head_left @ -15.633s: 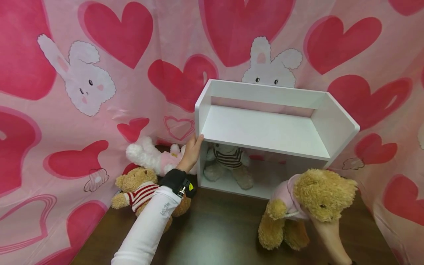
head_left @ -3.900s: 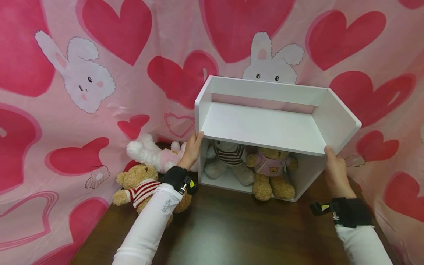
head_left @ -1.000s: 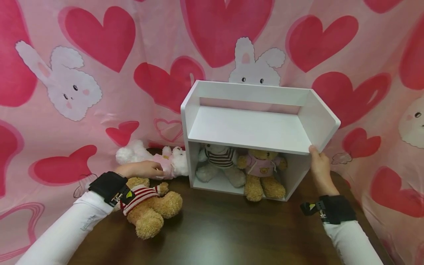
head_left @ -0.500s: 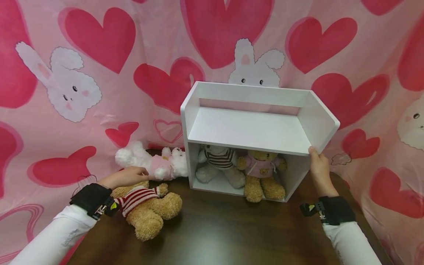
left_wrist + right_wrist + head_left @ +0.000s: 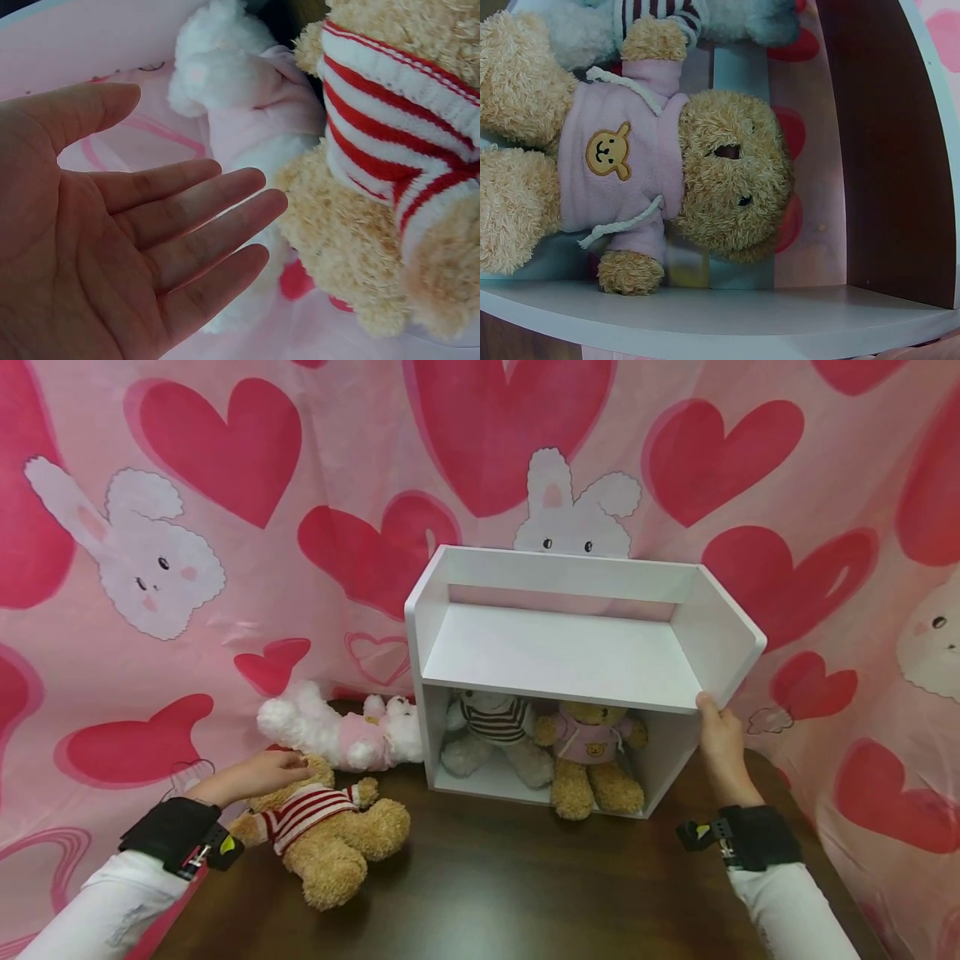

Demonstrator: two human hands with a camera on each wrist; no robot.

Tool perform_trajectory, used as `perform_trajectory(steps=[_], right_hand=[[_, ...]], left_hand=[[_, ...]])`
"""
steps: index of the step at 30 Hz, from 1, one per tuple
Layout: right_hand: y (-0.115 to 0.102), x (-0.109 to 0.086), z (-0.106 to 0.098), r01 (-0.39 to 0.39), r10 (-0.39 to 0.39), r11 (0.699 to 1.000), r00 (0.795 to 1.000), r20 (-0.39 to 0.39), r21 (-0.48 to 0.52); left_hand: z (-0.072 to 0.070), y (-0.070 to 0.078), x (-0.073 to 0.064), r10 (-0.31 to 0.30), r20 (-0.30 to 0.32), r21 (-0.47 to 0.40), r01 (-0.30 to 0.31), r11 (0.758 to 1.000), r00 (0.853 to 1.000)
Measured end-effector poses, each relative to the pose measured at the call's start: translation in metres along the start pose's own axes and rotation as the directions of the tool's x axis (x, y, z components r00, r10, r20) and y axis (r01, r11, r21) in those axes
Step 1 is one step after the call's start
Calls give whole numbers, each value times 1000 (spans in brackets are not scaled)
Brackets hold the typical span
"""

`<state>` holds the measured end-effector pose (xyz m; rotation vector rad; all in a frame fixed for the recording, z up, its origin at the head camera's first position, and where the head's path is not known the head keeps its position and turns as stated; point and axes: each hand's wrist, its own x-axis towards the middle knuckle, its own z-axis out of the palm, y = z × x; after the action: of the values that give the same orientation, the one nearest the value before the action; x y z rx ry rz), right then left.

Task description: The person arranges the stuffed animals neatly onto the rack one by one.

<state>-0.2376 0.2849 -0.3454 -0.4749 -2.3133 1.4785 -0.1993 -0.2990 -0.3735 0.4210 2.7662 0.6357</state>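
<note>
In the left wrist view my left hand [image 5: 150, 225] has its fingers extended and holds nothing. In the head view it hovers at the head of a teddy bear [image 5: 330, 839] in a red-and-white striped sweater, lying on its back; contact is unclear. Behind that bear lies a white plush toy [image 5: 363, 739] in pink. My right hand [image 5: 723, 752] grips the right side panel of a white shelf [image 5: 562, 652]. Inside its lower compartment sit a grey plush toy [image 5: 498, 727] in a brown-striped top and a tan teddy bear [image 5: 630, 161] in a pink hoodie.
The shelf stands on a dark wooden table [image 5: 510, 893], its upper level a bare white board. A pink cloth [image 5: 345, 443] printed with hearts and rabbits hangs behind and along both sides.
The pink-hoodie bear, earlier in my right hand, now sits inside the shelf; that hand moved onto the side panel. My left hand released the shelf and moved left to the striped-sweater bear.
</note>
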Motion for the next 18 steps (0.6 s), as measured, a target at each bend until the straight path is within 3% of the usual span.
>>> perform_trajectory(steps=[11, 18], right_hand=[[0, 0, 2, -9, 9, 1000, 1000, -8, 26], [0, -1, 1, -20, 20, 1000, 1000, 8, 23]], left_hand=[[5, -18, -15, -131, 87, -35, 134, 990, 988], [16, -33, -22, -129, 80, -44, 133, 990, 988]])
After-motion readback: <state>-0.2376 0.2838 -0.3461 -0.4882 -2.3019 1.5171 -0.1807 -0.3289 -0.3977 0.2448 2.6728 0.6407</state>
